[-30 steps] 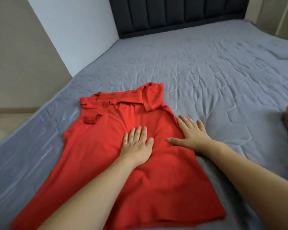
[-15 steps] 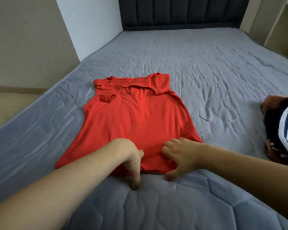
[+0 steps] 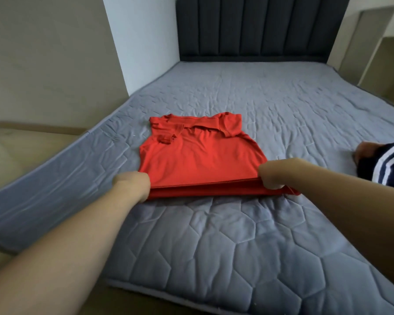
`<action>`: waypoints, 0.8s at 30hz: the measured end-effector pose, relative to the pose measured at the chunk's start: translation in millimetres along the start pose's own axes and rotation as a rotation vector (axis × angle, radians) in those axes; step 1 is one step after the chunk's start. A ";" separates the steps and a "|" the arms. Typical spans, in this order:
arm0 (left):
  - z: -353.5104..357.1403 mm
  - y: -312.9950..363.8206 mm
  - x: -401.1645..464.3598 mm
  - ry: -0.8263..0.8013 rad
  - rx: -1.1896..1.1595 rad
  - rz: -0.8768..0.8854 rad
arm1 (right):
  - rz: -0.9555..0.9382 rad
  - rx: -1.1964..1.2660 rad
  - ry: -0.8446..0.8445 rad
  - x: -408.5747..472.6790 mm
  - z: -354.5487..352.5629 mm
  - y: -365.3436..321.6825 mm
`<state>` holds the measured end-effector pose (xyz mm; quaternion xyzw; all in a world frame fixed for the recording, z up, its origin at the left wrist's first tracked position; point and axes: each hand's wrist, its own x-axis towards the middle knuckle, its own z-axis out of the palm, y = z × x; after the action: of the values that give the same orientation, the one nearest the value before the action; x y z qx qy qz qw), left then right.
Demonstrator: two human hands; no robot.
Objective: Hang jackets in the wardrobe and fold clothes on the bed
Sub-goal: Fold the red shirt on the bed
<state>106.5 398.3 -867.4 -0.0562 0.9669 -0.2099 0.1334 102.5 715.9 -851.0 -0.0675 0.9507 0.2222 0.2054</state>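
Red short-sleeved cotton shirt [image 3: 200,160] lies at the centre of our grey quilted mattress [image 3: 214,246]; our left hand [image 3: 132,183] and right hand [image 3: 273,172] each pinch a hem corner at six o'clock. Uneven lifting could skew the fold. We see no readable labels.

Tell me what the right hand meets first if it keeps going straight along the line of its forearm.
The right hand, gripping the hem, points left and away, so it would likely slide over the red shirt body first. Depth is uncertain.
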 end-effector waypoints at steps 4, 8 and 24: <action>1.5 -34.4 -4.5 0.084 -0.099 -0.163 | 0.061 0.015 0.065 -18.7 -10.8 -6.6; -11.6 -33.6 13.9 0.222 -0.141 -0.214 | 0.158 0.052 0.089 -8.1 -16.6 -5.6; -53.0 -28.9 179.5 0.444 -1.144 -0.511 | 0.621 1.106 0.427 116.6 -56.3 52.3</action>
<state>-78.8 363.2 -850.9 -0.3013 0.8866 0.3048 -0.1740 -34.9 732.9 -833.4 0.2818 0.9197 -0.2675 -0.0565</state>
